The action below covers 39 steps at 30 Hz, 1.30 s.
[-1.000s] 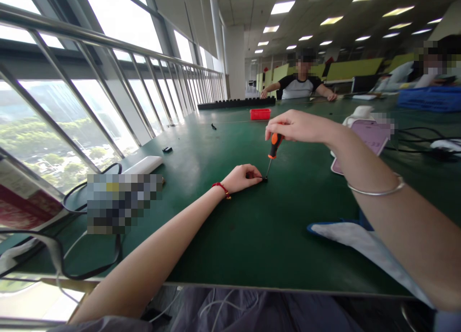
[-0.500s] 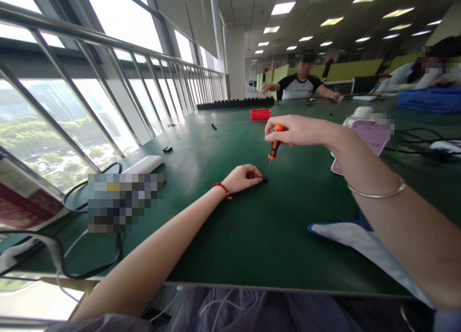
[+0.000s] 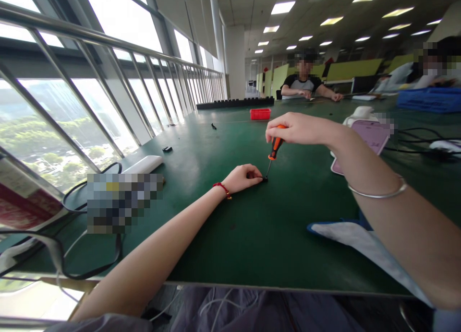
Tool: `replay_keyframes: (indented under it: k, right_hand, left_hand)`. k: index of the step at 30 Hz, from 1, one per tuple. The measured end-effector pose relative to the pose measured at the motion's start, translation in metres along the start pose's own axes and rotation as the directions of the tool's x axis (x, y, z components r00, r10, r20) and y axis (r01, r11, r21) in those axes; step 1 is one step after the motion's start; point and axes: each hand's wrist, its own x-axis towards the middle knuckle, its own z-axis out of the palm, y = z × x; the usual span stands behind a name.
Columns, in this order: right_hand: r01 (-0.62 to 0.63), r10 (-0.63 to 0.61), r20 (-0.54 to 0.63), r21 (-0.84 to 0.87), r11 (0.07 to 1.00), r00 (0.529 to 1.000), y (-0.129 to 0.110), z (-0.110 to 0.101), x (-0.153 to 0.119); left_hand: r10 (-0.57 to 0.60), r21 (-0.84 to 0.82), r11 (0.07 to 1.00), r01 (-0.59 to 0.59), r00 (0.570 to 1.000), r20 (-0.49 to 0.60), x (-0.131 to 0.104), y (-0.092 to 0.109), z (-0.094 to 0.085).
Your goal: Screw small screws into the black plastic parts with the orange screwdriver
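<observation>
My right hand (image 3: 290,128) is closed around the orange and black handle of a screwdriver (image 3: 276,147) from above. The shaft slants down a little to the left, its tip meeting a small black part (image 3: 265,179) on the green tabletop (image 3: 245,236). My left hand (image 3: 245,177) rests on the table and pinches that part between thumb and fingers. Most of the part is hidden by the fingers, and it is too small for me to tell its kind.
A red tray (image 3: 260,114) and a black strip with notches (image 3: 236,102) lie at the back. On the right are a phone (image 3: 367,135) on a stand and a blue-edged white cloth (image 3: 345,231). A white bar (image 3: 144,164) lies left. A co-worker (image 3: 302,85) sits opposite.
My right hand's fingers have shifted slightly on the screwdriver handle. My left hand has stayed put. The co-worker opposite has brought one arm in toward the table.
</observation>
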Motion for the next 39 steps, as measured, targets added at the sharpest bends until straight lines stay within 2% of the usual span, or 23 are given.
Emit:
replay_keyframes:
  k: [6,11,16,23,27,32,39]
  right_hand:
    - [-0.071,0.07,0.061,0.008,0.997,0.996,-0.0014,0.0011,-0.0011]
    - [-0.009,0.012,0.055,-0.055,0.998,0.998,-0.005,-0.0005,-0.0032]
    - [-0.053,0.055,0.104,-0.017,0.998,0.993,-0.0046,-0.0007,-0.0023]
    - [-0.039,0.041,0.076,-0.029,0.999,0.996,-0.0058,-0.002,-0.0049]
    - [-0.084,0.085,0.099,-0.015,0.996,0.991,-0.0067,-0.0018,-0.0049]
    - [-0.046,0.05,0.068,-0.05,0.998,0.996,-0.0077,-0.002,-0.0066]
    - [-0.05,0.056,0.095,-0.062,0.997,0.994,-0.0071,-0.0031,-0.0053]
  left_hand:
    - [0.008,0.018,1.0,-0.008,1.0,-0.002,0.0003,-0.0018,0.0004]
    - [-0.005,0.029,1.0,0.005,1.0,0.006,0.0,-0.0012,0.0003]
    - [-0.007,0.034,0.999,0.007,1.0,0.006,-0.0003,0.0008,-0.0004]
    - [-0.012,0.027,1.0,0.012,1.0,0.004,0.0001,0.0008,0.0002]
    - [-0.008,0.03,1.0,0.008,1.0,0.005,0.0002,0.0004,0.0001]
    - [-0.002,0.014,1.0,0.002,1.0,0.002,0.0,0.0007,0.0001]
    - [-0.007,0.0,1.0,0.007,1.0,-0.002,0.0,0.0002,0.0005]
